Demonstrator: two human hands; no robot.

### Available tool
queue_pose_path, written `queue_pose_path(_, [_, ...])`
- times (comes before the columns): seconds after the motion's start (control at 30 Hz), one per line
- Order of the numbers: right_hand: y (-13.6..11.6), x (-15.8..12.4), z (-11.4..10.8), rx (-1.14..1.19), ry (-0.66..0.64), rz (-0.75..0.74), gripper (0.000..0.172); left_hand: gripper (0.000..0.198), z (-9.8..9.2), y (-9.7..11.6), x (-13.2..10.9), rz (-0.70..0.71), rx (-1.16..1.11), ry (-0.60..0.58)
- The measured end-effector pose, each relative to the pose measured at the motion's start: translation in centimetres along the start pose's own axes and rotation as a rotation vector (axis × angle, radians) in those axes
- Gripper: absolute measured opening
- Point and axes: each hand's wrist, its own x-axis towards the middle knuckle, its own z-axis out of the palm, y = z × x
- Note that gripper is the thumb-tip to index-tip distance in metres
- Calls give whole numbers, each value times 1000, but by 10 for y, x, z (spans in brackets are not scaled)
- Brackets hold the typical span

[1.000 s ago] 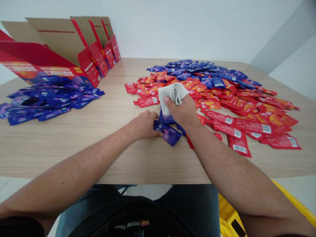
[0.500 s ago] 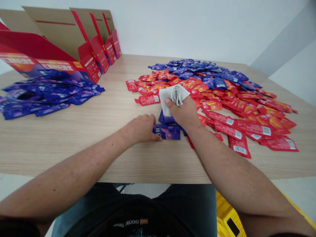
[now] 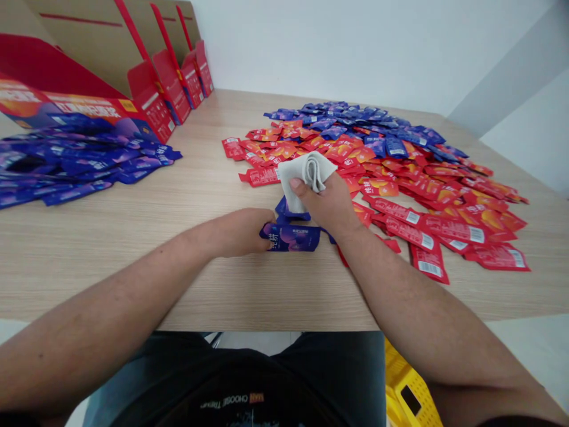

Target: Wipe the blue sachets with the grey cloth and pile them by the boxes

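Near the table's middle, my left hand is closed on the left end of a blue-purple pouch, which looks slightly raised off the wood. My right hand grips a folded light grey cloth, with the thumb pressed on it. Beneath the cloth lie other blue pouches, partly hidden by it and by my right hand. Red and orange pouches spread in a heap just right of my right hand.
Blue pouches are piled at the left of the table, before open red cartons. More blue pouches lie behind the red heap. A yellow basket stands below the front edge at the right.
My left hand has closed on the blue pouch and lifted it slightly, moving a little left. The cloth stays in my right hand. The whole view has shifted slightly.
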Motion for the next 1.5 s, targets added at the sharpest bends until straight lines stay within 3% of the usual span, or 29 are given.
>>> queue_pose_path(0.17, [-3, -3, 2, 95, -68, 35, 36, 14, -11, -26, 13, -35, -465, 86])
queue_pose_path(0.27, [-3, -3, 0, 118, -131, 61, 40, 14, 0, -37, 23, -42, -883, 224])
queue_pose_path(0.33, [-4, -2, -4, 96, -191, 53, 37, 17, 9, -39, 27, -72, -1041, 285])
queue_pose_path(0.5, [-18, -2, -14, -24, -293, 39, 32, 18, 21, -32, 26, -122, -1012, 368])
queue_pose_path(0.67, [-23, -10, 2, -162, -526, -10, 24, 21, 24, -25, 29, -174, -1151, 447])
queue_pose_path(0.77, [-18, -14, 13, -186, -459, 69, 28, 16, 22, -23, 31, -180, -1329, 434])
queue_pose_path(0.87, [-14, -14, 15, -194, -378, 128, 34, 15, 17, -21, 30, -179, -1440, 324])
queue_pose_path(1.03, [-15, -12, 13, -238, -329, 169, 32, 15, 15, -21, 26, -226, -1467, 236])
queue_pose_path(1.5, [-12, -13, 15, -284, -317, 189, 37, 15, 17, -22, 24, -262, -1059, 143])
